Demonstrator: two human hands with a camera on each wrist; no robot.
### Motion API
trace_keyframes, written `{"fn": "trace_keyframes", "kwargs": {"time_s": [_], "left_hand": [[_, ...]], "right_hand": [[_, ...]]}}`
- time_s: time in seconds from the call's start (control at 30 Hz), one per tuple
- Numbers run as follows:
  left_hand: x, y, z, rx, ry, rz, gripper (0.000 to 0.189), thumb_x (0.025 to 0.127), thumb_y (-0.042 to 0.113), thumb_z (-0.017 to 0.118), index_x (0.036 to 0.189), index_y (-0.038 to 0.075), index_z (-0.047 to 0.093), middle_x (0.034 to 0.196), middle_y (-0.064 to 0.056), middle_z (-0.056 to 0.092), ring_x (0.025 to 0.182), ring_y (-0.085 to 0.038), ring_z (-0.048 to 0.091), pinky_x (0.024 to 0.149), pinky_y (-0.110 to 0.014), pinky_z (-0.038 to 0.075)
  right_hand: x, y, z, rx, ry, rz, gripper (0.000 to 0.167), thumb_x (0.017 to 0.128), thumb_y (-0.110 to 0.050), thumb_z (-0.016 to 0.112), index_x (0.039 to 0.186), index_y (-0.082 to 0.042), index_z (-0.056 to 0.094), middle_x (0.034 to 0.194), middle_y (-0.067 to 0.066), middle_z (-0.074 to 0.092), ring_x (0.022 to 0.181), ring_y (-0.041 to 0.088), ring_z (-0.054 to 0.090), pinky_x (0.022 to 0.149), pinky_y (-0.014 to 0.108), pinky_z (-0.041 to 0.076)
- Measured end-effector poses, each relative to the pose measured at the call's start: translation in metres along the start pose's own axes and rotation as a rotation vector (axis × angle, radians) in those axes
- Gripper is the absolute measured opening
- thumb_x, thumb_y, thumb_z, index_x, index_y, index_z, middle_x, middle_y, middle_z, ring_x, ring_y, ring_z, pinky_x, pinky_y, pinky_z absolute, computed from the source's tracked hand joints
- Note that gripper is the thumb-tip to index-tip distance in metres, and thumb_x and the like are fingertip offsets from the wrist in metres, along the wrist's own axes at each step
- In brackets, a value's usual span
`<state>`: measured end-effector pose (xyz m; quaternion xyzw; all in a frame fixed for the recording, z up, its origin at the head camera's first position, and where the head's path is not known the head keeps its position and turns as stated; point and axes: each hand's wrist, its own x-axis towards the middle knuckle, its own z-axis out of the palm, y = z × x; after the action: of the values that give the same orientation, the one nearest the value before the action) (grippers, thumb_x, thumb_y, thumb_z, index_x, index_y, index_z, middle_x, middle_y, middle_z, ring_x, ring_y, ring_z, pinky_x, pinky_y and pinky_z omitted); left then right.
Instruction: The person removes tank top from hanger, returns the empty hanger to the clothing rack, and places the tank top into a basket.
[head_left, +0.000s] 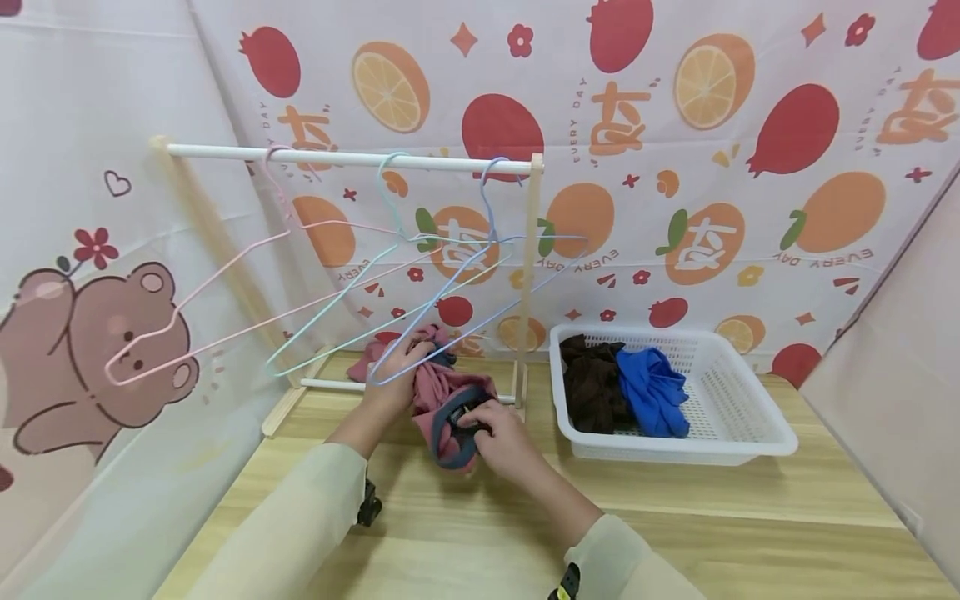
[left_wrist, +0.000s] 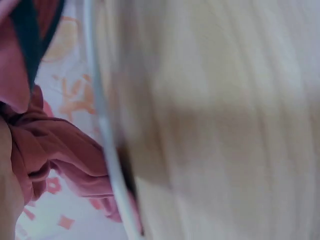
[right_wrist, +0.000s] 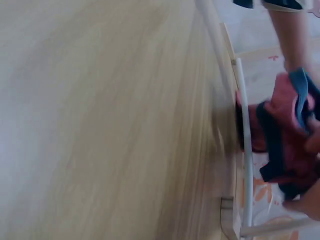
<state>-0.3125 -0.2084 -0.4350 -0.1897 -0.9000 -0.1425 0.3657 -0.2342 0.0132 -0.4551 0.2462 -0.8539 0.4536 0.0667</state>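
A crumpled pink garment [head_left: 442, 392] with dark teal trim is between both hands, low at the front of the rack. My left hand [head_left: 393, 379] grips its bunched far-left part, behind the lower ends of the hangers. At the teal-edged opening, my right hand [head_left: 504, 437] pinches the cloth, fingertips just inside the edge. In the left wrist view, folds of the pink garment [left_wrist: 65, 155] hang past a white bar, and only a sliver of the hand shows. The right wrist view catches the garment [right_wrist: 287, 135] blurred, between both hands.
A wooden rack's white rail [head_left: 337, 158] carries a pink hanger [head_left: 225, 250], a mint hanger [head_left: 337, 300] and a blue hanger [head_left: 435, 304], jutting forward over the hands. To the right, a white basket [head_left: 731, 400] holds dark brown cloth [head_left: 592, 387] and blue cloth [head_left: 652, 392].
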Motion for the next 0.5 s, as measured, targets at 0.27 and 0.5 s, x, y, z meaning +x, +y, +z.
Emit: {"fn": "trace_keyframes", "kwargs": {"time_s": [0.27,0.5], "left_hand": [[0.015,0.026,-0.008,0.015,0.178,0.046,0.012,0.091,0.005,0.06,0.094,0.013,0.069,0.104,-0.013,0.065,0.091,-0.043,0.062,0.056,-0.052,0.051],[0.022,0.047,-0.016,-0.047,0.131,-0.019,0.012,0.085,0.003,0.064,0.093,0.01,0.069,0.102,-0.01,0.067,0.084,-0.034,0.068,0.062,-0.046,0.054]], "right_hand": [[0.002,-0.01,0.015,-0.131,0.372,-0.029,0.025,0.079,-0.022,0.065,0.102,-0.012,0.062,0.107,0.004,0.056,0.103,0.021,0.049,0.09,0.041,0.041],[0.019,-0.01,0.026,-0.117,0.328,-0.061,0.101,0.07,-0.046,0.086,0.15,-0.014,0.033,0.145,0.01,0.04,0.128,0.027,0.044,0.099,0.048,0.044]]}}
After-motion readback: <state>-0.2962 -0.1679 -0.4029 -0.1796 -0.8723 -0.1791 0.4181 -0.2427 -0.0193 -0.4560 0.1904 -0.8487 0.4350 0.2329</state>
